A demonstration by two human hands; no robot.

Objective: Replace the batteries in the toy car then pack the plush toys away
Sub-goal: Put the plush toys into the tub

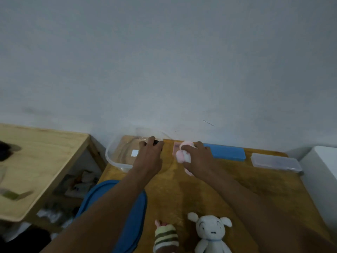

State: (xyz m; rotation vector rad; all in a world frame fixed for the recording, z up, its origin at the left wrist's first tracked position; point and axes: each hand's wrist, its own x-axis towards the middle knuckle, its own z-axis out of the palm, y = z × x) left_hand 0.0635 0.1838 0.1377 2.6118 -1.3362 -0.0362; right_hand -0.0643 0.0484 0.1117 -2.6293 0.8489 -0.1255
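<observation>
**Pink plush toy in hand beside the clear tub**

A brown wooden surface (255, 189) stands against a plain pale wall (164, 61), with a lighter wooden side table (45, 152) to its left. At the far left corner of the surface sits a clear plastic tub (116, 161). The left hand (150, 154) reaches over the tub's right rim, its fingers (151, 139) curled around a small dark thing (156, 142) too blurred to name. Just to the right, the right hand (198, 159) holds a pink and white plush toy (183, 155), its fingers (199, 144) wrapped over it, in front of a pink box (176, 147) at the wall. Further right along the wall lie a blue case (228, 152) and then a clear case (275, 162), apart from each other. A blue lid (135, 216) lies at the near left edge, partly under the left forearm. At the near edge lie a white plush dog (211, 232) and, just to its left, a striped plush toy (166, 236).
</observation>
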